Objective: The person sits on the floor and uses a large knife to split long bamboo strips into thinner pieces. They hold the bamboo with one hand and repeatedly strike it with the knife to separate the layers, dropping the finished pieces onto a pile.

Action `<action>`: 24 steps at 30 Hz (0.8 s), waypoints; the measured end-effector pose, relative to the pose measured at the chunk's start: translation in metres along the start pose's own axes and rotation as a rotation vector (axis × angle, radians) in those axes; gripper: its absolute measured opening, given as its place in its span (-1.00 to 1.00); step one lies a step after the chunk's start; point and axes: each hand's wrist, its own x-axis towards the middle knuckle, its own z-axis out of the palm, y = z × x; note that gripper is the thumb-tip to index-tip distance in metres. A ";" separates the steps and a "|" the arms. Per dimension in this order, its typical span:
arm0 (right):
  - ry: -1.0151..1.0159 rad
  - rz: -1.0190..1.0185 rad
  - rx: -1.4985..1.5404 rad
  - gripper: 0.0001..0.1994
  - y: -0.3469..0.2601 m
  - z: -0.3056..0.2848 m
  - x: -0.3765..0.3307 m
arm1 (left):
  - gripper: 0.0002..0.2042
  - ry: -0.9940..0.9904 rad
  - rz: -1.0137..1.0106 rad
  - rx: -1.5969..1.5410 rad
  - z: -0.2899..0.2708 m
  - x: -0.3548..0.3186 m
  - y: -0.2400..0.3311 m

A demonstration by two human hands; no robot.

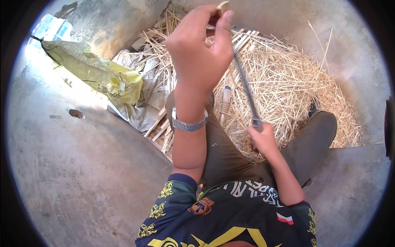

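Note:
My left hand is raised close to the camera, fingers pinched on the top end of a pale strip, probably bamboo. A metal watch circles that wrist. My right hand sits low by my knee, closed around the handle of a long dark knife blade. The blade runs upward from that hand to the strip near my left fingers. Below both hands lie my olive trousers and a heap of thin shavings.
A big pile of straw-coloured shavings covers the concrete floor ahead. Split bamboo slats and grey sacking lie at left, with a crumpled yellow-green plastic bag beyond. A small stone-like lump rests on the floor.

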 end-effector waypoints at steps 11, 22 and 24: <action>0.137 -0.183 0.191 -0.82 -0.014 0.004 -0.016 | -0.82 -0.004 -0.138 -0.131 0.002 -0.001 -0.010; 0.094 -0.291 -0.073 -0.78 0.004 -0.006 -0.009 | -0.85 0.013 -0.117 -0.167 -0.001 -0.001 -0.030; 0.129 -0.339 0.179 -0.79 -0.005 0.002 -0.017 | -0.82 -0.003 -0.120 -0.164 0.000 -0.001 -0.029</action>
